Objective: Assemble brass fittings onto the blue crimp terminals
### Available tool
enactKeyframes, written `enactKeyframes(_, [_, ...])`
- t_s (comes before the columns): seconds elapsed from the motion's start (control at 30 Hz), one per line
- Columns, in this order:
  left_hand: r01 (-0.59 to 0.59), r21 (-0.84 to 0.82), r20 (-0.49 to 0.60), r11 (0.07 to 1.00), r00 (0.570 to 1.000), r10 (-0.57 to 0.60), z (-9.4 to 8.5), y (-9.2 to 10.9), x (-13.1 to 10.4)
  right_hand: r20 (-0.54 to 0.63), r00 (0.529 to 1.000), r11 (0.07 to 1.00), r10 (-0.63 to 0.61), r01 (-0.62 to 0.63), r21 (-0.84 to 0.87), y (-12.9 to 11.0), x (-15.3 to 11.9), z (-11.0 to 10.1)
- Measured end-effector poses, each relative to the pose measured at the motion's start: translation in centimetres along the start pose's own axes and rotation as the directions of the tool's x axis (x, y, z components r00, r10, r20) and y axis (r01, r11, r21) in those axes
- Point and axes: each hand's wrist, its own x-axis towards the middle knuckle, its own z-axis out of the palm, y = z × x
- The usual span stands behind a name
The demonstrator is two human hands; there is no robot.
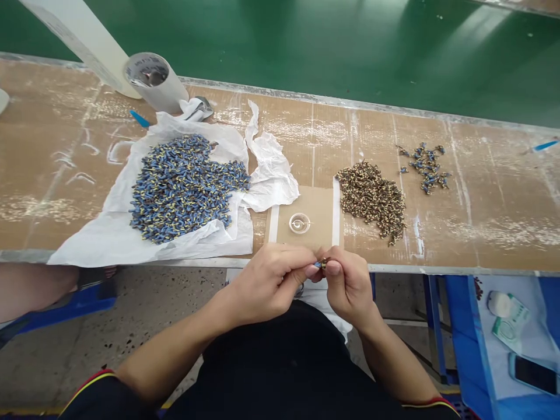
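Note:
Near the table's front edge, my left hand (277,280) pinches the blue end of a small blue and brass-coloured part (321,264). Thumb and fingers of my right hand (350,286) close on the brass-coloured end of that same part, so the fingertips of both hands nearly meet. Just beyond them a small clear round dish (299,223) sits on a cardboard piece (284,233). To the left, many blue pieces (184,186) are heaped on white paper (100,233). A pile of brass-coloured pieces (371,198) lies to the right, with a smaller group of blue and brass parts (426,166) beyond it.
A roll of wide tape (164,90) and crumpled paper (271,169) are at the back left. Behind the table runs a green surface (306,52). A blue-lined bin (468,344) with a phone (536,373) stands lower right. Another person's leg (35,289) shows at the left edge.

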Motion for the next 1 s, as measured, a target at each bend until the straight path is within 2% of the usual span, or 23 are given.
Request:
enactKeyframes(0.13, [-0.039,0.089,0.021,0.995,0.999,0.037,-0.8,0.5,-0.2,0.099,0.995,1.000,-0.002,0.004,-0.017,-0.3,0.5,-0.3])
enactKeyframes(0.3, [-0.058,0.173,0.018,0.983,0.998,0.055,-1.4,0.9,-0.5,0.151,0.987,0.998,0.044,-0.052,0.046,-0.7,0.8,0.0])
enactKeyframes(0.6, [-0.046,0.225,0.040,0.973,0.998,0.038,-0.8,0.6,-0.5,0.118,0.989,0.994,0.083,-0.091,0.064,-0.4,0.0,0.6])
enactKeyframes(0.8, [-0.047,0.180,0.024,0.983,0.999,0.043,-0.9,0.6,-0.4,0.099,0.992,0.996,0.083,-0.087,0.036,-0.3,0.2,0.5])
enactKeyframes(1.0, [0.068,0.067,0.035,0.995,0.997,-0.071,-1.6,0.7,-0.5,0.098,0.987,0.965,0.129,-0.148,0.215,-0.5,1.3,0.6])
